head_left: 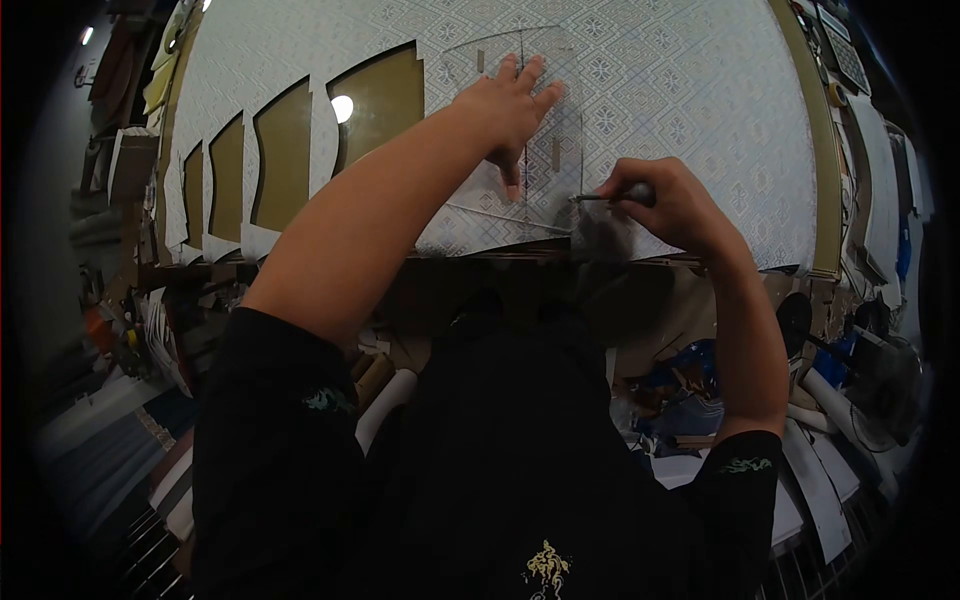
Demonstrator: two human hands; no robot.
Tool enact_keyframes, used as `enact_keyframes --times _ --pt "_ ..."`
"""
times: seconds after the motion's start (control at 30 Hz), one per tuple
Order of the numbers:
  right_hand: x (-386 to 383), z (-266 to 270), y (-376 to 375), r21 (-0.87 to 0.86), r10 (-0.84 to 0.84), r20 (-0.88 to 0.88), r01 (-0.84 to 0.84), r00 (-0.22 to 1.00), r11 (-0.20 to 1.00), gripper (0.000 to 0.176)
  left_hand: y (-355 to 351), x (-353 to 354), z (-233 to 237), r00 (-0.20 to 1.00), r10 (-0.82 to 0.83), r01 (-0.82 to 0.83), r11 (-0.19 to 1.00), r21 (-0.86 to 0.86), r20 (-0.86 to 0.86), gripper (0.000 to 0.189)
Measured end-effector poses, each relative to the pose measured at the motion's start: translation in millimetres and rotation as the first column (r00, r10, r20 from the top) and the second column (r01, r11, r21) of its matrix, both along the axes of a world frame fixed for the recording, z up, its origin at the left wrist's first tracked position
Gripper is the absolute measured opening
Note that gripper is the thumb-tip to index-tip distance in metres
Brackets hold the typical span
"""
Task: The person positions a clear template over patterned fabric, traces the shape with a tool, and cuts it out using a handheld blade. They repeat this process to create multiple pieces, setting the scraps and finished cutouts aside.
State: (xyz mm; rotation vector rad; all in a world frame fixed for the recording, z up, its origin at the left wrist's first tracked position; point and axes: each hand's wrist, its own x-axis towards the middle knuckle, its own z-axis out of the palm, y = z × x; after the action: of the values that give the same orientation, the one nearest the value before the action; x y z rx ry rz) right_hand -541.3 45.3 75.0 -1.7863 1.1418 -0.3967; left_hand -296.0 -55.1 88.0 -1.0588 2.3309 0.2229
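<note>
A pale patterned sheet (660, 90) covers most of the table. On it lies a clear template (568, 110) with a dark centre line and a curved outline. My left hand (510, 105) presses flat on the template, fingers spread. To its right, my right hand (665, 205) is closed around a small hand tool (640, 194) with a rounded grey handle and a thin metal shaft. The tool's tip meets the template's lower right edge; what kind of tip it has is too small to tell.
Left of my left arm, several curved openings in the sheet show the olive tabletop (285, 160). A pale roll (388, 408) stands below the table's near edge. Cluttered materials lie to both sides, and a calculator-like device (843, 50) sits at the far right.
</note>
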Motion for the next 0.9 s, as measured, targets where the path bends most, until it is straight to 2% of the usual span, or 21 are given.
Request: enact_keyframes --times 0.07,0.13,0.27,0.37,0.43,0.5,0.57,0.73,0.77,0.83,0.9 --pt "-1 -12 2 0.03 -0.001 0.04 0.0 0.999 1.0 0.015 1 1 1 1.0 0.009 -0.009 1.0 0.001 -0.003 0.159" --pt "-1 -19 8 0.078 -0.077 0.192 0.063 0.978 0.995 0.014 0 1 1 1.0 0.003 -0.003 1.0 0.008 -0.023 0.159" --pt "-3 -26 9 0.074 -0.095 0.232 0.08 0.968 0.994 0.014 1 0 -3 1.0 -0.003 0.003 1.0 0.004 -0.021 0.158" --pt "-5 -20 13 0.16 -0.139 0.174 0.111 0.975 0.981 0.015 0 -3 -2 1.0 -0.008 0.008 1.0 -0.004 -0.015 0.16" --pt "-3 -25 18 0.058 -0.129 0.225 0.119 0.966 0.991 0.016 -2 -1 -2 0.999 0.004 -0.003 1.0 0.02 -0.032 0.162" --pt "-1 -26 29 0.059 -0.179 0.202 0.17 0.963 0.984 0.018 -5 0 -12 0.999 -0.037 0.037 0.999 -0.031 0.001 0.164" --pt "1 -50 40 -0.051 -0.205 0.273 0.227 0.94 0.973 0.019 -4 4 -14 0.996 -0.023 0.023 1.0 -0.004 -0.081 0.163" --pt "14 -46 72 -0.066 -0.387 0.32 0.428 0.865 0.901 0.016 -3 8 -30 0.966 0.05 -0.052 0.999 -0.002 -0.253 0.157" --pt "17 -47 81 -0.083 -0.375 0.319 0.42 0.87 0.904 0.016 -2 9 -22 0.964 0.055 -0.061 0.998 -0.016 -0.261 0.157" --pt "32 -42 91 -0.073 -0.508 0.404 0.581 0.76 0.811 0.016 2 7 -4 0.982 0.053 -0.047 0.998 0.038 -0.182 0.155" --pt "43 -45 97 -0.083 -0.555 0.337 0.611 0.761 0.787 0.014 -9 23 -44 0.971 0.043 -0.048 0.999 -0.017 -0.235 0.155"
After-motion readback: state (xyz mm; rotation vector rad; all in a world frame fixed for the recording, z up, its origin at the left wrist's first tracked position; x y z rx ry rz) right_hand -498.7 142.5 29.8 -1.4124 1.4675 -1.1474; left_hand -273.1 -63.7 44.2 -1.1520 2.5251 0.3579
